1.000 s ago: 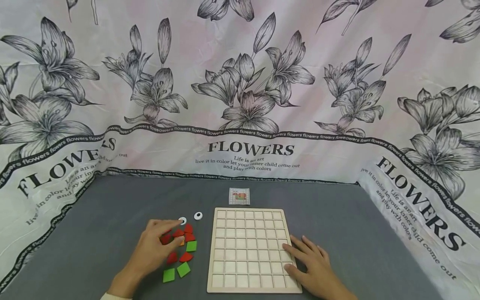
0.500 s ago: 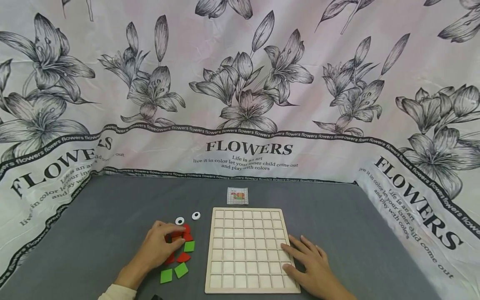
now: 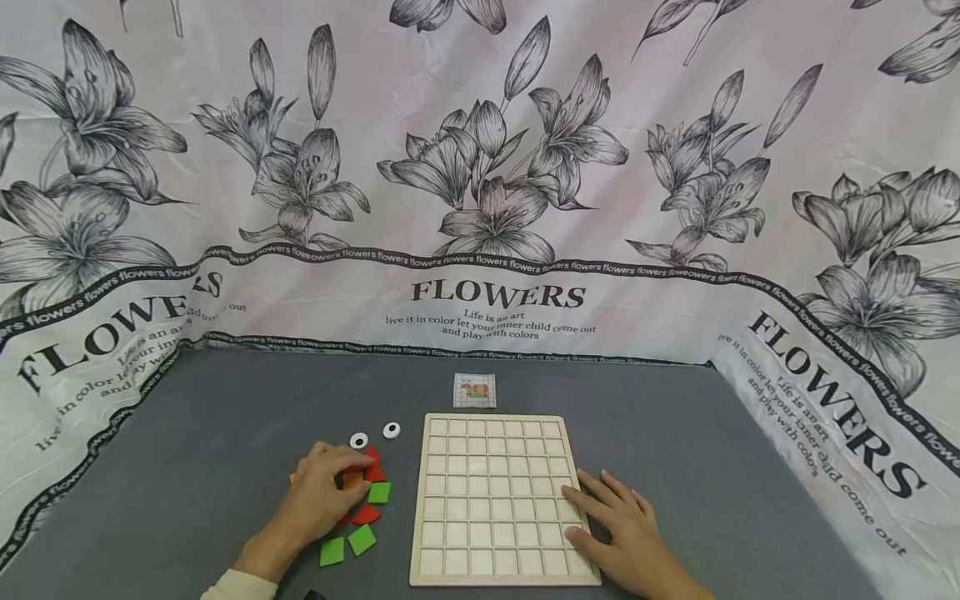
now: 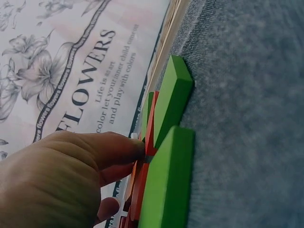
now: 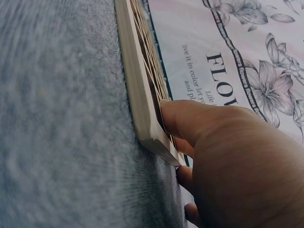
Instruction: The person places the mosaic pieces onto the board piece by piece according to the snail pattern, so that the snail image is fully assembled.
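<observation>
The left hand [image 3: 318, 492] is down among the loose pieces at nine o'clock of the grid board [image 3: 495, 581], its thumb and fingertips curved about an orange tile [image 3: 352, 481]. Whether they pinch it or merely bracket it, I can't tell from here. The right hand [image 3: 626, 529] rests on the board's edge between three and four o'clock, fingers spread and clasping nothing. What would worry me is the crowding: red pieces [image 3: 367, 514] lie close by the left fingertips, so a careless pinch could catch two or shove one aside. A wrist dragging toward six o'clock might scatter the green tiles [image 3: 332, 551], between eight and nine. The eye discs [image 3: 359, 441] sit near ten, where a stray knuckle could nudge the nearer one. Leaning harder on the right could slide the board toward nine, into the pieces.
</observation>
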Demonstrator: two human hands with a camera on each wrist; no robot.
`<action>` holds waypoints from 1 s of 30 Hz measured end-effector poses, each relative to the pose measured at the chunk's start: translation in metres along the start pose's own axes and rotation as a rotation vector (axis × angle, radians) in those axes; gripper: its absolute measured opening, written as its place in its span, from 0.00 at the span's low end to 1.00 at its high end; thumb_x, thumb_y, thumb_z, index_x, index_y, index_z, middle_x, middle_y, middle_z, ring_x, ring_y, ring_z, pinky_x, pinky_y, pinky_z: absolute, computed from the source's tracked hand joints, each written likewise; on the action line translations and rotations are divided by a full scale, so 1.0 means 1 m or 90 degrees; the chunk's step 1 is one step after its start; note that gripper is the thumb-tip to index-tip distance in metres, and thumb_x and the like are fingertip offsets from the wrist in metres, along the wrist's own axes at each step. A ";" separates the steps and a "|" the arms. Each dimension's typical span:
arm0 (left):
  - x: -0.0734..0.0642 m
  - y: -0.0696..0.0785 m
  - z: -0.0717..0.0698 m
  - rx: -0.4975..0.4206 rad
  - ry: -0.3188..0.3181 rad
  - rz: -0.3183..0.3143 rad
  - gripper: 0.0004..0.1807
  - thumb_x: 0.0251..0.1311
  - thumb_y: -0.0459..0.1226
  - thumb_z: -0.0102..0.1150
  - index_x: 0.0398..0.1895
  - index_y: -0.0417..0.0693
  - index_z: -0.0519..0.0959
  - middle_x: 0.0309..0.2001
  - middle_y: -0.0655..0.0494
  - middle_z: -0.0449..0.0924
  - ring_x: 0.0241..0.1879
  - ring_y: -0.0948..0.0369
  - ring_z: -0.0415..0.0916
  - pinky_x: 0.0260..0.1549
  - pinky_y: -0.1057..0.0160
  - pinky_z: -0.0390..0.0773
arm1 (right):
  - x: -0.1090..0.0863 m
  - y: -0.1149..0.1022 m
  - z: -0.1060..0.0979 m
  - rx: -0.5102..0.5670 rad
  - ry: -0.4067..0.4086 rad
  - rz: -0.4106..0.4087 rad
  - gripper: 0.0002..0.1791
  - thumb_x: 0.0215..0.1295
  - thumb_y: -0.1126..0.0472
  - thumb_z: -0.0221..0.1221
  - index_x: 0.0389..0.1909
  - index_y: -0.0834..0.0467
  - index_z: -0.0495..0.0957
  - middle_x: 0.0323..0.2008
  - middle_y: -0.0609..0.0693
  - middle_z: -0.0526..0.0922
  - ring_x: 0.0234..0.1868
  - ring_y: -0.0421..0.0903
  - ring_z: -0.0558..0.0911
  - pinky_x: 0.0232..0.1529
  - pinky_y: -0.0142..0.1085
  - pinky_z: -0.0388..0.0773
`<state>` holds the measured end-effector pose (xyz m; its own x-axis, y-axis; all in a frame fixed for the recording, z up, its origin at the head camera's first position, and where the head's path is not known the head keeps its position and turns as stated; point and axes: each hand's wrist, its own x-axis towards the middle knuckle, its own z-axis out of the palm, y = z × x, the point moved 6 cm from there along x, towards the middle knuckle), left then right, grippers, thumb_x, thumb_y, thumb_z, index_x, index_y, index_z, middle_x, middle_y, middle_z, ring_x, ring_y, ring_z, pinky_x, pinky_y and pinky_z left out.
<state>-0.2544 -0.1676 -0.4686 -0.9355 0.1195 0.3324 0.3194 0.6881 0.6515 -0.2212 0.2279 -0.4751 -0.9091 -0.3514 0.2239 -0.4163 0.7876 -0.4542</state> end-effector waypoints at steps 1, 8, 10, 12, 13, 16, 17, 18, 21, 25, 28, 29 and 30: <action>0.000 0.001 0.000 0.005 0.002 0.003 0.17 0.44 0.31 0.76 0.40 0.52 0.87 0.42 0.61 0.82 0.41 0.60 0.66 0.44 0.48 0.62 | 0.000 0.000 0.000 -0.003 0.003 -0.002 0.25 0.65 0.46 0.60 0.62 0.47 0.77 0.66 0.52 0.68 0.66 0.65 0.61 0.53 0.68 0.50; 0.005 0.003 0.001 0.032 0.011 0.008 0.18 0.44 0.32 0.75 0.43 0.50 0.86 0.42 0.59 0.81 0.41 0.59 0.66 0.40 0.52 0.62 | 0.001 0.001 -0.002 -0.008 0.015 -0.008 0.25 0.64 0.45 0.61 0.61 0.47 0.77 0.66 0.53 0.68 0.66 0.65 0.61 0.54 0.68 0.49; 0.005 0.004 0.000 0.036 0.012 0.017 0.19 0.44 0.31 0.75 0.43 0.50 0.86 0.42 0.60 0.81 0.41 0.59 0.66 0.39 0.53 0.62 | 0.001 0.001 -0.002 -0.008 0.012 -0.005 0.25 0.64 0.45 0.61 0.61 0.47 0.77 0.66 0.53 0.68 0.66 0.65 0.61 0.54 0.68 0.49; 0.006 0.005 0.000 0.042 0.013 0.029 0.19 0.43 0.31 0.75 0.42 0.50 0.86 0.43 0.60 0.81 0.40 0.60 0.66 0.38 0.54 0.62 | 0.001 0.001 -0.002 -0.008 0.007 -0.003 0.25 0.65 0.45 0.60 0.62 0.46 0.77 0.66 0.52 0.68 0.66 0.65 0.61 0.54 0.69 0.49; 0.006 0.006 0.001 0.045 0.012 0.035 0.19 0.43 0.31 0.75 0.42 0.50 0.86 0.42 0.61 0.81 0.39 0.61 0.66 0.37 0.54 0.61 | 0.000 0.001 -0.001 -0.007 0.006 -0.002 0.25 0.65 0.45 0.60 0.62 0.46 0.77 0.66 0.52 0.68 0.66 0.65 0.61 0.54 0.69 0.48; 0.007 0.008 0.002 0.057 0.004 0.051 0.19 0.43 0.31 0.75 0.43 0.50 0.86 0.42 0.61 0.81 0.38 0.61 0.65 0.36 0.55 0.61 | 0.000 0.001 -0.001 -0.005 0.005 -0.002 0.25 0.65 0.45 0.60 0.62 0.46 0.77 0.66 0.52 0.68 0.66 0.65 0.61 0.54 0.69 0.48; 0.007 0.008 0.002 0.064 0.001 0.056 0.20 0.43 0.31 0.75 0.43 0.50 0.86 0.42 0.61 0.82 0.38 0.61 0.65 0.36 0.56 0.61 | 0.000 0.001 0.000 -0.003 0.004 -0.003 0.25 0.65 0.45 0.60 0.62 0.46 0.76 0.67 0.52 0.68 0.67 0.65 0.60 0.54 0.69 0.48; 0.007 0.009 0.003 0.070 -0.001 0.060 0.20 0.44 0.31 0.76 0.44 0.50 0.86 0.42 0.61 0.81 0.38 0.62 0.65 0.36 0.56 0.61 | -0.001 0.001 0.000 0.000 0.004 -0.003 0.25 0.65 0.45 0.60 0.62 0.46 0.76 0.67 0.52 0.68 0.67 0.65 0.60 0.54 0.69 0.48; 0.007 0.010 0.003 0.093 0.003 0.077 0.20 0.43 0.32 0.76 0.44 0.49 0.86 0.42 0.60 0.82 0.39 0.61 0.66 0.36 0.56 0.61 | -0.001 0.001 0.001 0.007 0.000 -0.003 0.25 0.65 0.45 0.60 0.62 0.47 0.76 0.67 0.52 0.67 0.67 0.65 0.60 0.55 0.70 0.47; 0.004 0.010 0.003 0.109 0.015 0.092 0.20 0.42 0.31 0.76 0.44 0.49 0.86 0.39 0.60 0.82 0.38 0.61 0.66 0.34 0.57 0.61 | -0.001 0.000 0.000 0.011 0.001 -0.004 0.25 0.65 0.46 0.60 0.62 0.48 0.76 0.67 0.53 0.67 0.67 0.66 0.60 0.55 0.70 0.47; 0.004 0.010 0.003 0.092 0.007 0.072 0.21 0.43 0.31 0.76 0.44 0.49 0.86 0.39 0.61 0.82 0.37 0.61 0.66 0.34 0.57 0.60 | -0.001 0.000 -0.001 0.012 0.003 -0.001 0.25 0.65 0.46 0.60 0.62 0.48 0.77 0.67 0.53 0.67 0.67 0.66 0.59 0.55 0.70 0.47; 0.005 0.010 0.004 0.082 0.002 0.060 0.21 0.44 0.31 0.76 0.45 0.50 0.86 0.38 0.62 0.81 0.37 0.61 0.66 0.34 0.57 0.60 | -0.001 0.000 -0.001 0.011 0.003 0.000 0.25 0.65 0.46 0.60 0.62 0.48 0.77 0.67 0.53 0.67 0.67 0.65 0.59 0.55 0.70 0.47; 0.005 0.009 0.005 0.072 -0.004 0.045 0.21 0.44 0.31 0.76 0.45 0.50 0.86 0.38 0.62 0.80 0.37 0.61 0.65 0.35 0.57 0.60 | -0.001 0.000 -0.002 0.011 0.002 0.001 0.25 0.65 0.46 0.60 0.62 0.48 0.77 0.67 0.53 0.67 0.67 0.65 0.59 0.55 0.69 0.47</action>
<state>-0.2572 -0.1575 -0.4642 -0.9119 0.1749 0.3712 0.3665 0.7540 0.5452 -0.2201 0.2294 -0.4741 -0.9099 -0.3478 0.2261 -0.4146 0.7794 -0.4698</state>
